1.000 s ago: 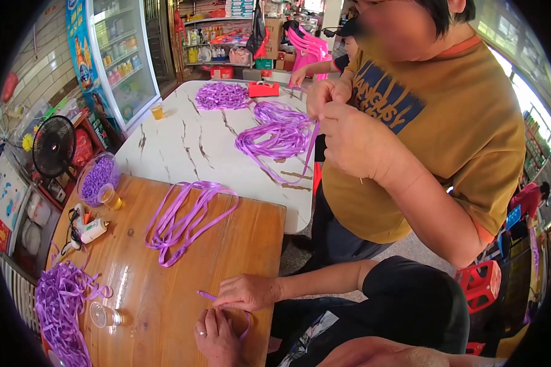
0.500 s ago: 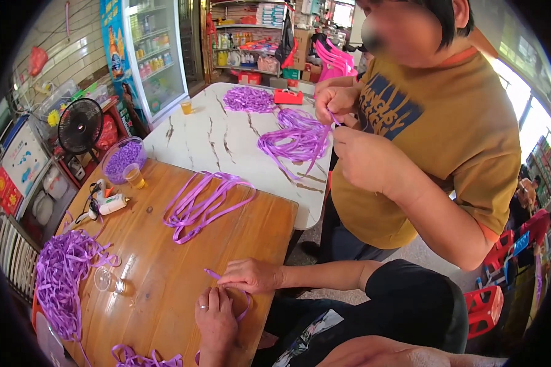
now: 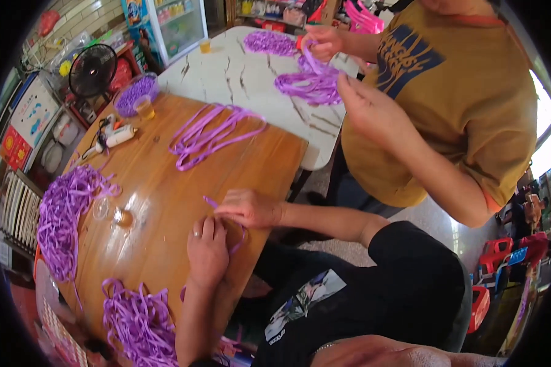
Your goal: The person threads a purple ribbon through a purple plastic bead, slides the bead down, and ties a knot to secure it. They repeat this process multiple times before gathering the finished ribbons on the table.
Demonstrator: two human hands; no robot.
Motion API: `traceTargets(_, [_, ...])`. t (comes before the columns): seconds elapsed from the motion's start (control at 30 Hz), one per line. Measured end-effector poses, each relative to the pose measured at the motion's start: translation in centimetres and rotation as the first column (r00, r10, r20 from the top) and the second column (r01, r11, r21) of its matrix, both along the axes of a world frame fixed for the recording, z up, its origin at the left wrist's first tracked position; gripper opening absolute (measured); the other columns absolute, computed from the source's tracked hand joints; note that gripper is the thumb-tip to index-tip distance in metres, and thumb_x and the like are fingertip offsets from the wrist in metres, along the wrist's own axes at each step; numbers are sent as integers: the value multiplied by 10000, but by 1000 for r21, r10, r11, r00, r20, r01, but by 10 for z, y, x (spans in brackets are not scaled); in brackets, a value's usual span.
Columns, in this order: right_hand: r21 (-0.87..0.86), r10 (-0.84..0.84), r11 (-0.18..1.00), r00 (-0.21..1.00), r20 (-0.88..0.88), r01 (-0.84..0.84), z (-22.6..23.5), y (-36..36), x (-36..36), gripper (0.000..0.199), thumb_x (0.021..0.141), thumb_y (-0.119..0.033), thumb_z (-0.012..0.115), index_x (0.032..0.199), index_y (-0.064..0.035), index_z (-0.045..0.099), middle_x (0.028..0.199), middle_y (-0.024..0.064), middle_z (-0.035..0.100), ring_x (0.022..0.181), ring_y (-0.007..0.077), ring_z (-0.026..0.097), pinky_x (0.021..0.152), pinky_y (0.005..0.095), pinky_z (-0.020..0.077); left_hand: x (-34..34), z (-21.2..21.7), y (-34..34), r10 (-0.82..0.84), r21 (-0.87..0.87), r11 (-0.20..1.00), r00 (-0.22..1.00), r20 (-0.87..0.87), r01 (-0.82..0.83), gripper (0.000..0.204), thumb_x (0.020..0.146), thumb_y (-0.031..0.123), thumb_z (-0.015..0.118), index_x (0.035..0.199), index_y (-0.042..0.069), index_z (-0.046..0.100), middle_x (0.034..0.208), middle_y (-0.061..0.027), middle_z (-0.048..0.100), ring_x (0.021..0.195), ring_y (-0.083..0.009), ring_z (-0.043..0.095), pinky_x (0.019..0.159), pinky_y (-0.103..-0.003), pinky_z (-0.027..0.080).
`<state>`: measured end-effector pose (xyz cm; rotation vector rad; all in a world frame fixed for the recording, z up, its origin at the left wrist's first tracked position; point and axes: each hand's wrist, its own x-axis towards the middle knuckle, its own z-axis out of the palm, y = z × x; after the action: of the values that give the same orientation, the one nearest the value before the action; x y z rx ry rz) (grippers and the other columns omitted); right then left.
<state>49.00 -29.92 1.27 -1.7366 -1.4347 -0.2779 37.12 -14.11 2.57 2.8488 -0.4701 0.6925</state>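
While my left hand (image 3: pixel 207 249) lies palm-down near the wooden tabletop's (image 3: pixel 159 202) right edge, fingers pressing a thin purple ribbon strip (image 3: pixel 226 225), my right hand (image 3: pixel 248 208) pinches the same strip just beside it. Loose ribbon heaps (image 3: pixel 64 217) lie along the left edge and the near edge, and a looped bundle (image 3: pixel 211 134) rests toward the far edge. Beside me a person in a mustard shirt (image 3: pixel 453 110) handles ribbon over the white marble table (image 3: pixel 239 67).

Bright daylight from the right, glare on the glossy wooden counter (image 3: pixel 159 202), fisheye-bent edges, black vignetted corners.
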Motion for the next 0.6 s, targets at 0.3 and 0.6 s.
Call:
traceTargets(0.3, [50,-4,999,999,54,2,-3,0,-8,170,798,-105,646,954,-38,655,859,98,645,827,286,611,733,373,505,1,32,4,35,-102,993,981,-191,-56,148,815,45,525,931,27,614,945,-131,605,845,-332,599,692,-409,501])
traceTargets(0.6, [149,-27,989,994,107,11,-5,-1,-3,140,809,-72,679,942,-29,668,812,94,648,726,268,604,641,362,502,-23,76,-10,157,-225,963,987,18,-149,93,864,-7,566,936,-26,622,895,-179,620,769,-355,620,661,-388,499])
